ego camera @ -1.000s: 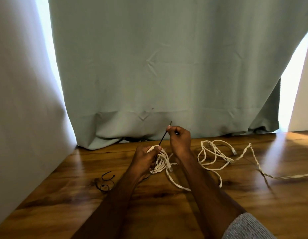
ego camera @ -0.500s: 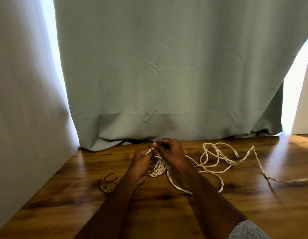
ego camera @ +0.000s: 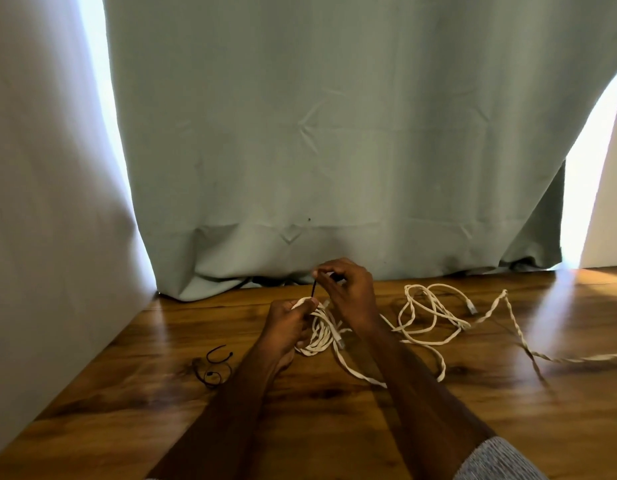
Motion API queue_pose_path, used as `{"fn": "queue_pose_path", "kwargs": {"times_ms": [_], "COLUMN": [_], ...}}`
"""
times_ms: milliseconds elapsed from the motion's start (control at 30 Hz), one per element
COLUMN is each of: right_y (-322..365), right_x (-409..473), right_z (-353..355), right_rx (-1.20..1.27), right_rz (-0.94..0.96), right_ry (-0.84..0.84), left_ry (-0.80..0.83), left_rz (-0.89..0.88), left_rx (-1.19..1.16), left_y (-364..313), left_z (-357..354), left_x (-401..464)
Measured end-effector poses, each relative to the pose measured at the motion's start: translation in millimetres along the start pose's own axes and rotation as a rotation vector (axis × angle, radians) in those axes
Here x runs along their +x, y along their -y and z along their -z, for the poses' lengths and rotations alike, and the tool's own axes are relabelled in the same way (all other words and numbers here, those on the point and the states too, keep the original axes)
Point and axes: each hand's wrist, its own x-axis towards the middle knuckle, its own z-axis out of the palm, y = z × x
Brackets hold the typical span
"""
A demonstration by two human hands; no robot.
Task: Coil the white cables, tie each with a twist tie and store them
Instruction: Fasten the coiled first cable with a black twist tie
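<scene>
Spare black ties [ego camera: 213,367] lie curled on the tabletop [ego camera: 127,393] at my left. My left hand [ego camera: 286,323] grips the coiled cable [ego camera: 321,332], its loops running away from me. My right hand [ego camera: 348,292] pinches a black twist tie [ego camera: 314,288], standing nearly upright above the coil. The loose cable [ego camera: 431,313] sprawls rightward, its tail trailing off the edge.

- One wide-angle view, taken from the person's head, facing forward and down.
- Both forearms reach in from the near edge toward the middle of the wooden floor [ego camera: 438,427].
- A grey-green curtain [ego camera: 334,133] fills the far upper half, close in front.
- A pale wall [ego camera: 40,202] runs along the left.
</scene>
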Motion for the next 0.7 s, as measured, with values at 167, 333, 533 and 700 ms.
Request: {"fn": "queue_pose_path", "kwargs": {"times_ms": [167, 333, 533, 700], "right_y": [-2, -3, 0, 11], "right_x": [-6, -12, -12, -10], "right_z": [5, 4, -5, -7], "right_rx": [-0.078, -0.19, -0.268, 0.167], "right_rz": [0.198, 0.247, 0.274, -0.097], "right_ry": [0.308, 0.478, 0.482, 0.228], "left_ry": [-0.087, -0.092, -0.117, -0.059], "left_rz": [0.085, 0.168, 0.142, 0.049], "left_rx": [-0.115, -0.236, -0.192, -0.134], "left_y": [-5, -8, -10, -8], "left_z": [5, 14, 12, 10], "left_x": [2, 5, 3, 5]}}
